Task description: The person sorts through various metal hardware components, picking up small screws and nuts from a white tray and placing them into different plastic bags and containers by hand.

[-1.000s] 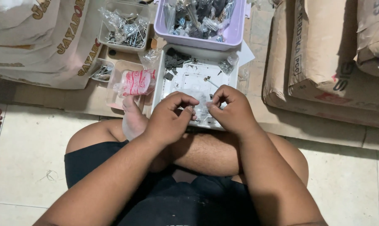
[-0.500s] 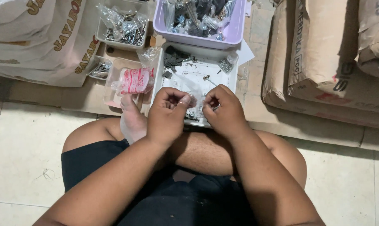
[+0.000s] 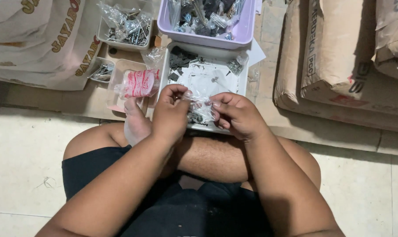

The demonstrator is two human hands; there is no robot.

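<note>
Our fingers are pinched shut on a small clear bag [image 3: 200, 102], stretched between both hands: the left hand [image 3: 170, 115] grips its left edge between thumb and forefinger, the right hand [image 3: 237, 115] grips its right edge the same way, with the other fingers curled in. Dark small parts sit in the bottom of the bag, too small for us to tell what they are. We hold it just above the near edge of a white tray [image 3: 240, 83], which lies on the floor in front of our crossed legs and carries a pile of dark bits at its far left corner, a few loose screws and a small packet of metal parts at its far right. Our bare foot [image 3: 135, 123] rests just left of the left hand. Beside the tray on the left lies a clear tub [image 3: 115, 90] with a red-and-white packet [image 3: 139, 83] on it. Beyond the tray stands a lilac bin [image 3: 243, 33] full of bagged hardware, and left of that a clear box [image 3: 103, 33] of bagged nails or screws. All of these rest on flat cardboard [image 3: 82, 101]. White printed sacks [image 3: 36, 39] lie at the far left, and brown paper sacks [image 3: 339, 57] are stacked at the right. Pale floor tiles [image 3: 23, 158] surround us.
</note>
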